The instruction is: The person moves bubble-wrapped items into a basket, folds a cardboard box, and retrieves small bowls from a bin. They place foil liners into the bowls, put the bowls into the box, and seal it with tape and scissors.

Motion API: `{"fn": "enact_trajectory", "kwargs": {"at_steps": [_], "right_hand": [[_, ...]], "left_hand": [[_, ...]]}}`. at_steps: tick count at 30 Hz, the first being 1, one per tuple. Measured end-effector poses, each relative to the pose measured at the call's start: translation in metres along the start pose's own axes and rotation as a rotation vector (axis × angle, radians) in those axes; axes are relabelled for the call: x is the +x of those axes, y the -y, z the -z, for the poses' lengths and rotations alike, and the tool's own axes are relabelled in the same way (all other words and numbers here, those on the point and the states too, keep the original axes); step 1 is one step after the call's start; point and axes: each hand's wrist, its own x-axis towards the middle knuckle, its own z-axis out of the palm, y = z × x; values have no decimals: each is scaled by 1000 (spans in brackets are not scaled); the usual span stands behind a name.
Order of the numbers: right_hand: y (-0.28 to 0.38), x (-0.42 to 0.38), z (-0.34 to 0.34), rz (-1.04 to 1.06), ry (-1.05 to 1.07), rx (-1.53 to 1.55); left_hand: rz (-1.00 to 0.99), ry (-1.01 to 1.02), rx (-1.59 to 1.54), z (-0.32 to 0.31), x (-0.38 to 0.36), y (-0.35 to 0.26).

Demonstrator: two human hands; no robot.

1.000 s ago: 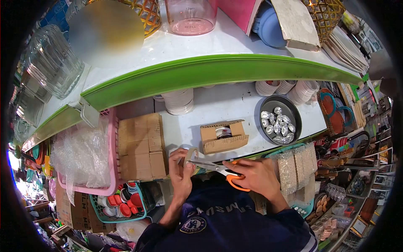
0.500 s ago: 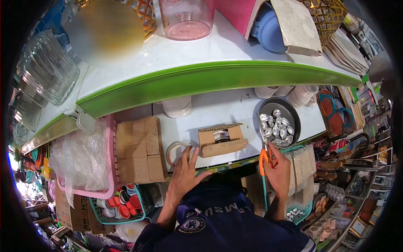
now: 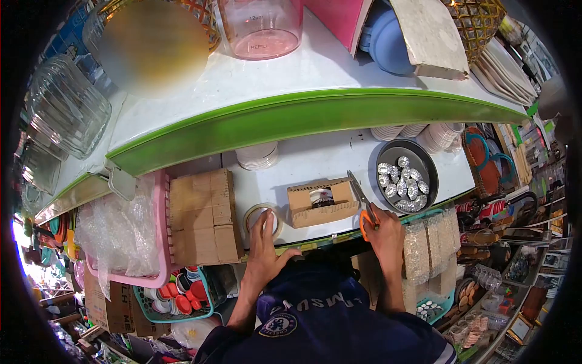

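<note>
My left hand point(image 3: 261, 246) is open, its fingers stretched over a roll of tape point(image 3: 277, 226) lying flat on the white shelf, fingertips within the ring. The thumb is spread toward my body. My right hand point(image 3: 387, 236) is closed around orange-handled scissors point(image 3: 364, 199), blades pointing up and slightly left. Between the hands sits a small cardboard box point(image 3: 324, 215), open on top, with a dark-and-white printed item inside. The scissor tips overlap the box's right end in this view.
A dark round pan point(image 3: 429, 170) of silvery fluted pieces point(image 3: 401, 182) stands right. Left are a taped carton point(image 3: 203, 215) and a pink basket point(image 3: 162, 227) of plastic wrap. A green-edged shelf point(image 3: 315, 112) overhangs. Teal baskets point(image 3: 209, 288) hang low near my arms.
My right hand has moved left with the scissors, from before the pan to beside the box. My left fingers have moved from the tape roll's right edge into its ring, and the roll has shifted right.
</note>
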Motion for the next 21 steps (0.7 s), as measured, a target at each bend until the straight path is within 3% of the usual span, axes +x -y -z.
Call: {"fn": "enact_trajectory", "kwargs": {"at_steps": [10,13,15,16,18,19,21], "right_hand": [[9,7,-2,-82,62,98],[12,4,5,-17,-17,88],[14,2,11,110,-230,84],[18,0,16,109,-232,83],[27,-5,25,152,-102,506],[30,-6,28,151,-104,506],[36,-9,29,268,188,804]], "left_hand": [[-100,-214,-206,-5,2,-2],[-133,-237,-175,-4,6,-9],[-158,-253,-157,-6,9,-13],[-214,-312,-154,-8,11,-15],[-272,-370,-153,-9,15,-20],[-297,-381,-125,-9,17,-23],[-324,-391,-96,-10,19,-26]]}}
